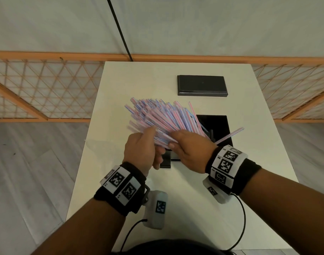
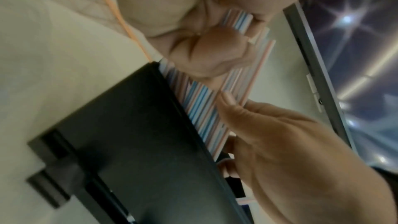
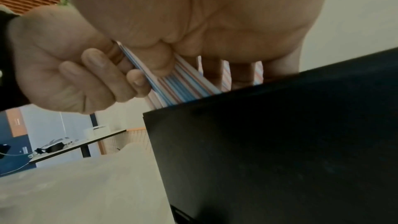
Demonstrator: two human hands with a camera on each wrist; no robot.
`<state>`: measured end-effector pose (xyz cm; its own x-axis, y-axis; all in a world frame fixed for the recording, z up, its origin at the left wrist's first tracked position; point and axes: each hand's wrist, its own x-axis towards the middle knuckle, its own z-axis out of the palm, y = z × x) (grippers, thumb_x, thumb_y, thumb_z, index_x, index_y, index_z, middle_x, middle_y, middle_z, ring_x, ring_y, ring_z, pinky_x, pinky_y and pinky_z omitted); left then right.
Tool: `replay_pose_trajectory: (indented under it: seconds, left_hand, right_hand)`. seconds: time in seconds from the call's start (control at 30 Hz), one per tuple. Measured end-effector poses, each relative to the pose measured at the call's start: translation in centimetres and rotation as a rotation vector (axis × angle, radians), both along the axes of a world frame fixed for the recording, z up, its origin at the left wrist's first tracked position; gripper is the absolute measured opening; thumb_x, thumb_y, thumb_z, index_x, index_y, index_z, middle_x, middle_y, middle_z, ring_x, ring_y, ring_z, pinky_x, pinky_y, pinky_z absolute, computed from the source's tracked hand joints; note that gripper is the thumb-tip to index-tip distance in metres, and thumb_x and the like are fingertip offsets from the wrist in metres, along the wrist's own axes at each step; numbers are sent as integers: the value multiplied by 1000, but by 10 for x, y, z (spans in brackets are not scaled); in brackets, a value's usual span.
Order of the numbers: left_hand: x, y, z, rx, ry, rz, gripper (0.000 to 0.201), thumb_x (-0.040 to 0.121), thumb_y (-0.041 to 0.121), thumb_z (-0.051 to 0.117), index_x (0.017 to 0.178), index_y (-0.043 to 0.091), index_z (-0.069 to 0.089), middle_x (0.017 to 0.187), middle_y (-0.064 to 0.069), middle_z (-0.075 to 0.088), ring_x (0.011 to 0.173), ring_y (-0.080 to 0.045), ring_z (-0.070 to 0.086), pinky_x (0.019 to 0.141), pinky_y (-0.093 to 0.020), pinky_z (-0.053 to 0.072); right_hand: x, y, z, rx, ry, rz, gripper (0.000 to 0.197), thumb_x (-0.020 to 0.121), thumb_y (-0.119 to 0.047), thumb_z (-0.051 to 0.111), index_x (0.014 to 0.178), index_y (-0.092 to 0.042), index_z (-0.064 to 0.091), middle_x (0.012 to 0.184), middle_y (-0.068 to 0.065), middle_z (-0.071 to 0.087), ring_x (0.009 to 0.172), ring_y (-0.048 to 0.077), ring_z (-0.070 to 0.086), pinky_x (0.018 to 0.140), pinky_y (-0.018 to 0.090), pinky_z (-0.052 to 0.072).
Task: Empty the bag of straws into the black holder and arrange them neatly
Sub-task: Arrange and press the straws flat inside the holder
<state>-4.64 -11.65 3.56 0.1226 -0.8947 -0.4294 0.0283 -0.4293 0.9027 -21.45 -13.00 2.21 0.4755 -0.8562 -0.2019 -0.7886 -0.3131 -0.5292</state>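
Observation:
A thick bundle of pink and blue striped straws (image 1: 163, 118) fans out up and to the left above the open black holder (image 1: 217, 126) on the white table (image 1: 120, 85). My left hand (image 1: 146, 144) grips the bundle's near end from the left. My right hand (image 1: 185, 146) clasps the same end from the right, fingers curled round it. One loose straw (image 1: 231, 134) pokes out to the right over the holder. In the wrist views the straws (image 2: 200, 108) (image 3: 183, 89) reach down behind the holder's rim (image 2: 140, 142) (image 3: 280, 142); their lower ends are hidden.
A flat black lid (image 1: 202, 85) lies on the table beyond the holder. The table is narrow, with floor on both sides and a wooden lattice railing (image 1: 47, 89) behind. A dark cable (image 1: 120, 34) runs up from the table's far edge.

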Motion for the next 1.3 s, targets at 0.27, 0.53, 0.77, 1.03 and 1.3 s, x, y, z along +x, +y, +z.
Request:
replay_pose_trajectory:
  seconds: [0.27,0.53,0.77,1.03,1.3]
  left_hand:
    - [20,8,4,-225,-581,-176,80,98,72,27,60,11,59,51,-8,66,50,-26,62,66,-40,55]
    - [35,-3,0,-275,-557,94,66,79,74,55,102,13,41,68,2,48,61,-12,51,63,-21,42]
    - [23,2,-19,-104,-469,-64,65,83,79,53,76,15,52,62,-7,61,55,-30,60,52,-35,50]
    - [16,-2,-14,-41,-294,21,55,92,55,64,80,1,57,58,-10,60,37,-21,51,44,-32,51]
    - [17,2,-14,-34,-240,16,48,92,54,65,92,7,54,66,-11,62,42,-23,56,48,-38,57]
  right_hand:
    - [-16,11,9,-64,56,-84,45,83,-40,66,121,-18,58,110,5,59,103,26,58,89,36,49]
    - [-104,7,32,-147,328,-550,40,85,-41,67,121,-23,63,106,11,53,87,29,58,83,36,49]
    - [-103,-6,39,-208,333,-489,11,85,-21,66,93,-16,73,88,5,74,84,29,65,72,25,38]
    - [-69,-24,108,-414,215,-385,6,72,-11,60,77,-14,63,65,-1,61,62,21,57,62,27,43]
    - [-59,-42,60,-175,149,-489,24,80,-31,74,96,-19,61,82,-6,64,76,15,61,70,23,41]
